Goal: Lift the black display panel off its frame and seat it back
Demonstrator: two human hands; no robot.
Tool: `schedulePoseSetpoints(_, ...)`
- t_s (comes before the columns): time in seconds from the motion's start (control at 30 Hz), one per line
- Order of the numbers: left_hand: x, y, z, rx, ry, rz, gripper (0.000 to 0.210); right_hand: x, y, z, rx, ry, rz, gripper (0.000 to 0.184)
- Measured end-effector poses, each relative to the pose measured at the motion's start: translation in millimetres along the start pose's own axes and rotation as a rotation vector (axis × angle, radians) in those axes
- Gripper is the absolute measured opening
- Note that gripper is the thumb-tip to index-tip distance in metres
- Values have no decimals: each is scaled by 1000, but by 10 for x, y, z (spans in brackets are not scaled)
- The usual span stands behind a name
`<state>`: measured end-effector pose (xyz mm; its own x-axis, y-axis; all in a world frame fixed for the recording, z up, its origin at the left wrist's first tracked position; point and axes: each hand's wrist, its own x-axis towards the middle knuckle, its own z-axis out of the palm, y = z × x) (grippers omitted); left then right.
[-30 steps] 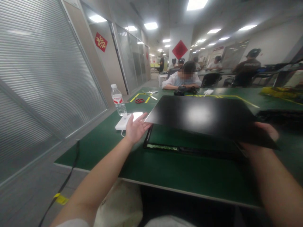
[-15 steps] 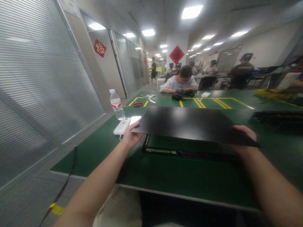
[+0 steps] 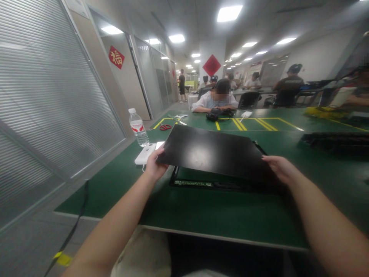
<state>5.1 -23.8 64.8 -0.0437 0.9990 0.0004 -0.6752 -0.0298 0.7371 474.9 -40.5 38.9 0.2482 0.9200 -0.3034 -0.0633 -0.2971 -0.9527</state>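
A thin black rectangular panel (image 3: 211, 152) with a dull sheen is held tilted above the table, its right side lower than its left. My left hand (image 3: 157, 165) is closed on the panel's left corner, thumb on top. At the opposite edge, my right hand (image 3: 279, 168) pinches the panel between thumb and fingers; some fingers are hidden beneath it. Under the panel, a black rectangular frame (image 3: 173, 177) lies on the green tabletop, mostly covered. A green circuit strip (image 3: 193, 184) shows along its near side.
Left of the panel stand a water bottle (image 3: 138, 129) and a white power bank (image 3: 144, 154) with a cable. Red-handled scissors (image 3: 165, 127) lie farther back. A person (image 3: 216, 100) leans over the table's far side by black gear (image 3: 216, 114). Dark items (image 3: 334, 142) lie at right.
The panel has come down on its right side and shifted left, uncovering the frame's far right corner. My right hand has moved left with it. The view has turned slightly.
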Motion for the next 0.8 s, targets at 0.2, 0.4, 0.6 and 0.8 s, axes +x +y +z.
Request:
schedulePoseSetpoints(0.2, 42, -14, -57, 102, -87, 27, 48, 82, -28, 14, 49, 157, -22, 26)
schedulePoseSetpoints(0.4, 83, -69, -116, 152, -48, 29, 62, 83, 17, 32, -35, 345, -157, 46)
schedulePoseSetpoints(0.6, 86, -122, -156, 262, -95, 48, 56, 120, 46, -25, -44, 378, -200, 36)
schedulePoseSetpoints(0.8, 41, -155, -115, 377, -193, 72, 64, 252, 129, -179, -185, 467, -266, 47)
